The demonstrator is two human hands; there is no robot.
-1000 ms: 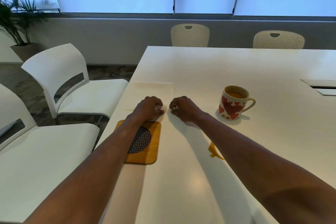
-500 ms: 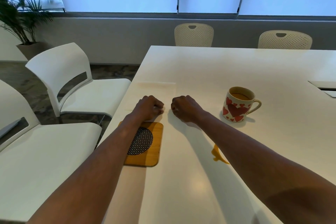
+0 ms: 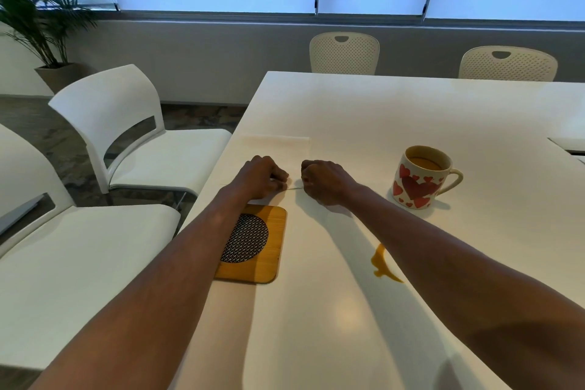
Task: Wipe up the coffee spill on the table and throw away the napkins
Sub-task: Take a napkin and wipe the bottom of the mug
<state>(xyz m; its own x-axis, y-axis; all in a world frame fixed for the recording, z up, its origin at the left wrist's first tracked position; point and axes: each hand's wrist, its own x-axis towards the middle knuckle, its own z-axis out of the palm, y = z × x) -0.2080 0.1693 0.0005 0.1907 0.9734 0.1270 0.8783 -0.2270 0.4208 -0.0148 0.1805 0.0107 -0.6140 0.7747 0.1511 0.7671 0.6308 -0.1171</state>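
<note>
Both our arms reach forward over the white table (image 3: pixel 395 111). A pale napkin (image 3: pixel 278 149) lies flat near the table's left edge, and our hands meet at its near edge. Our left hand (image 3: pixel 259 177) has its knuckles up and its fingers curled under, gripping the near edge of the napkin. Our right hand (image 3: pixel 324 182) sits just beside it, curled the same way on the same edge. A thin strip of the sheet runs between the two fists, slightly raised off the surface. The fingertips of both hands are tucked under, so we cannot see exactly how they pinch.

The coffee spill (image 3: pixel 381 263) is a small brown puddle on the table, nearer to us than the hands. It is partly hidden under our right forearm and well apart from the napkin. A mug (image 3: pixel 422 180) with red hearts stands upright to the right of our right hand, with its handle pointing right and coffee inside. A square wooden coaster (image 3: pixel 266 263) with a dark mesh circle lies under our left forearm, just short of the napkin's near edge.

Two white chairs (image 3: pixel 133 123) stand along the left side of the table and two perforated ones (image 3: pixel 345 54) at the far end. A potted plant (image 3: pixel 38 19) is in the far left corner under the windows.
</note>
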